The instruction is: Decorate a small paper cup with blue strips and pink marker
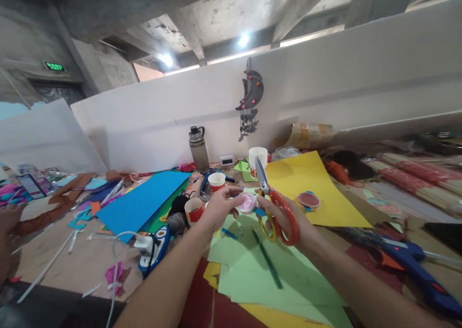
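My left hand (pixel 223 207) pinches a small round disc (pixel 247 202) with a pink and white face. Close against it, my right hand (pixel 277 215) grips scissors (pixel 282 216) with orange and yellow handles, their blades pointing up. A small blue paper piece (pixel 259 212) shows at the disc's edge by my right fingers; whether it is attached I cannot tell. Below both hands lie light green paper sheets (pixel 249 275) with a dark green pencil (pixel 267 260) on top. A similar reddish disc (pixel 308 200) rests on yellow paper (pixel 303 174) to the right.
Paper cups (pixel 216 180) and a bottle (pixel 198 152) stand behind my hands. A blue glue gun (pixel 407 256) lies at right. On the left are blue card (pixel 147 198), a power strip (pixel 155 251) with a white cable, and another person's hand (pixel 7 227).
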A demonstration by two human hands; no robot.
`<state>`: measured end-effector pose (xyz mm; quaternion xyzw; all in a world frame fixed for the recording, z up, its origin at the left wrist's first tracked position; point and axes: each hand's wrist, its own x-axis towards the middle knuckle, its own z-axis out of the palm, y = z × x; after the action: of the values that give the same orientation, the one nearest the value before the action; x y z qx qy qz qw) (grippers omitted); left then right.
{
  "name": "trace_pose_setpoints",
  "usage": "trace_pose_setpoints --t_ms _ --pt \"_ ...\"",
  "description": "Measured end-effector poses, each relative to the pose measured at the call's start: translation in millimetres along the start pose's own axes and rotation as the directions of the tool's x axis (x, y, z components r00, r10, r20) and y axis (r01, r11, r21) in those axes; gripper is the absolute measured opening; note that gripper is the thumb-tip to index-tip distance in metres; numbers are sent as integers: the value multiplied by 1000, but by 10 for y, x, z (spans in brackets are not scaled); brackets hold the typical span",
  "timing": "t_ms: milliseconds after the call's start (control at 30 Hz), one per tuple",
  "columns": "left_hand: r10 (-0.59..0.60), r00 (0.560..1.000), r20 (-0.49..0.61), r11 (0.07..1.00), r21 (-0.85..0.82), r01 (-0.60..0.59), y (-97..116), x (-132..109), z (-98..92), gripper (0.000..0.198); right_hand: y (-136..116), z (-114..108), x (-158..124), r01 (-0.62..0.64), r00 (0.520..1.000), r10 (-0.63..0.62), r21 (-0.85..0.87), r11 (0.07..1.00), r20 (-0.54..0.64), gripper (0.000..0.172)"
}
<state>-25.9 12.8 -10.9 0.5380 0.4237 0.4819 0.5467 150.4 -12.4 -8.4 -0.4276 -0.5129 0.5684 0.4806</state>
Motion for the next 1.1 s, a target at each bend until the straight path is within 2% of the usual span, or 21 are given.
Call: trace_pose_setpoints --t_ms 133,233,333,400,467,533,667,767,833,933,1000,1100 --pt "11 999 46 999 41 -12 -18 -32 54 42 24 -7 21 23 1000 -23 -37 999 1 46" --pt "-11 1000 -24 998 -60 9 -4 -55 101 48 6 1 14 58 995 -60 -35 998 -79 46" --pt "-124 990 -63 972 -207 108 4 -73 153 47 -15 6 0 98 985 -108 -76 992 -138 48" --pt "-236 972 -14 928 -299 221 -1 -86 192 40 -14 12 -2 124 977 -141 -108 986 -158 49" --pt "-298 953 48 881 -371 294 -12 -101 236 35 -3 28 -1 144 973 -162 -112 983 -166 48" --pt "-284 957 57 864 -417 281 -29 -114 280 33 2 53 -4 146 973 -161 -96 985 -168 49" --pt "-208 978 -14 874 -451 179 -43 -109 314 34 -52 111 -54 131 982 -140 -80 988 -126 50" --pt "-225 974 -26 836 -519 179 7 -61 233 29 -103 121 -94 121 988 -126 -62 991 -90 45" --pt "-260 960 -102 789 -596 150 68 -16 129 24 -101 92 -87 115 990 -116 -20 993 -75 42" --pt "-288 948 -134 719 -685 122 158 47 -55 21 -55 -4 -29 190 980 -191 -23 982 -54 42" --pt "-276 951 -141 679 -729 89 189 77 -170 19 -33 -82 8 208 978 -204 -131 969 42 41" --pt "-261 951 -163 646 -762 46 190 103 -296 12 -36 -163 12 138 972 -72 -293 946 224 37"
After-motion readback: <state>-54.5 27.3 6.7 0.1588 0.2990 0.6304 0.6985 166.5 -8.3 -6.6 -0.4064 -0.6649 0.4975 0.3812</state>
